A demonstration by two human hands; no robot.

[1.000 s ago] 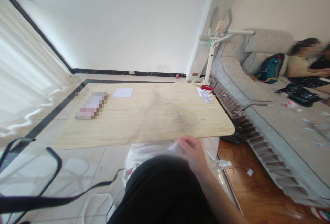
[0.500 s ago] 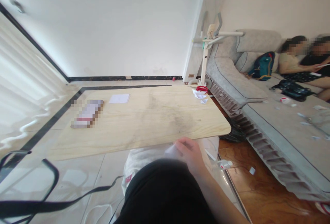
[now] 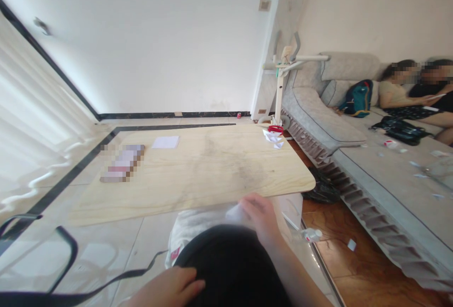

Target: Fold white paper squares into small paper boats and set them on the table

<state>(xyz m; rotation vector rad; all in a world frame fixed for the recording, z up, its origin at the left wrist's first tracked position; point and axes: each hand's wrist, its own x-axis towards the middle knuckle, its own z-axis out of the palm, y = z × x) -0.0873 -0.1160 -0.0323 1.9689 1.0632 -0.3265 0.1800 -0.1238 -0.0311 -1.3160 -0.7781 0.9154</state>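
Note:
My right hand (image 3: pixel 257 212) is at the near edge of the wooden table (image 3: pixel 198 170). Its fingers are closed on a piece of white paper (image 3: pixel 234 212), whose fold cannot be made out in the blur. Low in the view, my left hand (image 3: pixel 179 284) lies against the black shirt, fingers stretched and apart, with nothing visible in it. Toward the table's far right corner sit folded white paper pieces (image 3: pixel 273 140) beside a red object (image 3: pixel 275 129). Farther left rests a flat white sheet stack (image 3: pixel 165 142).
A blurred-out flat object (image 3: pixel 123 163) occupies the table's left side. A grey sofa (image 3: pixel 375 175) with two seated people and a backpack (image 3: pixel 357 98) stands to the right. On the floor are a plastic bottle (image 3: pixel 312 235) and a black bag (image 3: pixel 322 186). A black strap (image 3: pixel 116 276) crosses lower left.
My left hand has come into view at the bottom. The right hand still holds the paper in about the same place. The whole scene sits slightly lower, as the head view has tilted up.

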